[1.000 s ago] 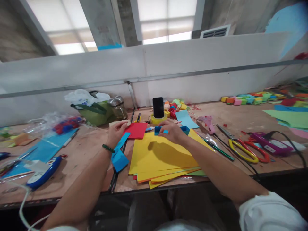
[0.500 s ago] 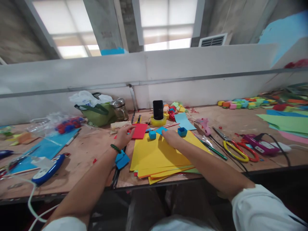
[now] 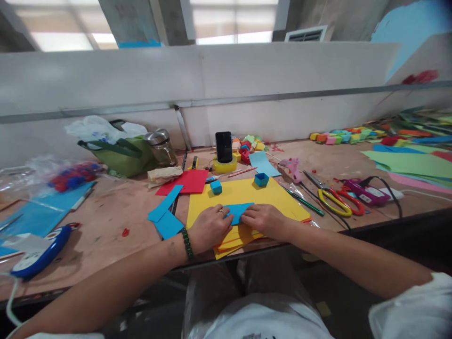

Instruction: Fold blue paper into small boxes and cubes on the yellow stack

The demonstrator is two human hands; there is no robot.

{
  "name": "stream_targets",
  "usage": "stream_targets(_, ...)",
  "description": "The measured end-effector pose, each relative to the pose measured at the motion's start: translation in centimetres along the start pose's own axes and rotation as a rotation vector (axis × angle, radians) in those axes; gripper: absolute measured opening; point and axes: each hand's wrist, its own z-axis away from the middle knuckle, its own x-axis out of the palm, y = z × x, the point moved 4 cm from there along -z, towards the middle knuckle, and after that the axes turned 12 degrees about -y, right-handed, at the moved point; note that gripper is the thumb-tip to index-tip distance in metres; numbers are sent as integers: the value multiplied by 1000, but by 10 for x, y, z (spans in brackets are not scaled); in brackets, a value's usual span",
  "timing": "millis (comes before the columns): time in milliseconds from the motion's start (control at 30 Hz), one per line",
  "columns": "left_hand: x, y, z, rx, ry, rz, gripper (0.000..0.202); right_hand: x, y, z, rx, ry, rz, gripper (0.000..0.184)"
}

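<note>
A strip of blue paper point(image 3: 243, 213) lies near the front of the yellow paper stack point(image 3: 240, 190), with both hands on it. My left hand point(image 3: 212, 226) is closed on the strip's left end; a ring and a green bead bracelet show on it. At the right end, my right hand point(image 3: 264, 220) pinches the same paper with its fingers bent. Just beyond stand a small closed blue paper cube point(image 3: 216, 187) and an open-topped blue paper box point(image 3: 262, 179). Left of my left hand are loose blue paper pieces point(image 3: 168, 225) and a red sheet point(image 3: 194, 181).
A phone point(image 3: 223, 147) stands upright by a yellow tape roll point(image 3: 225, 164). On the right lie a pink glue gun point(image 3: 292, 168), a green pen point(image 3: 305, 202), scissors point(image 3: 334, 202) and a purple power strip point(image 3: 365, 192). A green bag point(image 3: 123, 155) and a jar point(image 3: 161, 148) stand back left.
Both hands have come together at the front of the yellow stack and now hold the blue paper between them. My left hand has left the red sheet. The view has tilted down.
</note>
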Motion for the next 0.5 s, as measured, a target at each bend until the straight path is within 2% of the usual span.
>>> stream_targets(33, 4, 3, 1, 9, -20, -17, 9, 6, 1, 3, -9, 9, -23, 15)
stream_targets(100, 10, 5, 4, 20, -26, -49, 12, 12, 4, 7, -6, 28, -91, 16)
stream_targets(233, 14, -2, 10, 15, 26, -17, 18, 10, 15, 12, 83, 83, -333, 20)
stream_targets(400, 16, -24, 10, -48, 80, 350, 24, 7, 29, 9, 129, 90, -677, 17)
stream_targets(500, 20, -40, 6, -132, 75, 601, 26, 10, 39, 8, 217, 71, -827, 18)
